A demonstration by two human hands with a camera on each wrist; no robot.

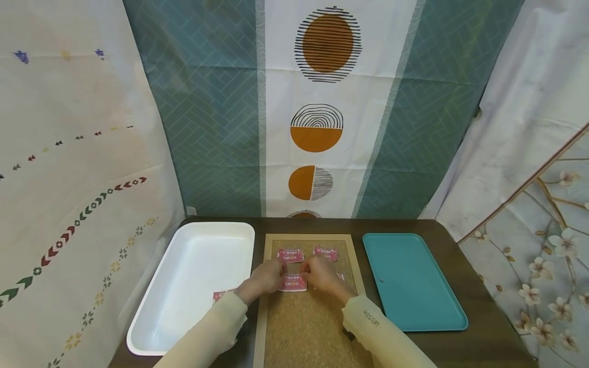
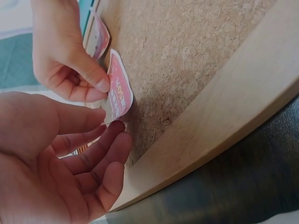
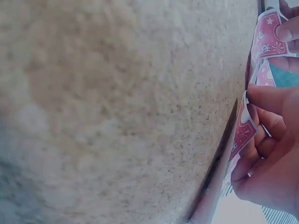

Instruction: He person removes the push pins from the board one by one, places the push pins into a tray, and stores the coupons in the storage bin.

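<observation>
A pink paper coupon with white edges is held between both hands, low over a cork board. My left hand pinches its left end between thumb and fingers, as the left wrist view shows. At the other end, my right hand pinches the coupon's edge with its thumb and fingertips. Two similar coupons lie farther up the board, one at upper left and one at upper right. Another coupon shows beside the right hand, mostly hidden by it in the head view.
Left of the board stands a white tray with a pink coupon in it, partly behind the left forearm. A teal tray lies to the right. All rest on a dark table, with patterned curtains around it.
</observation>
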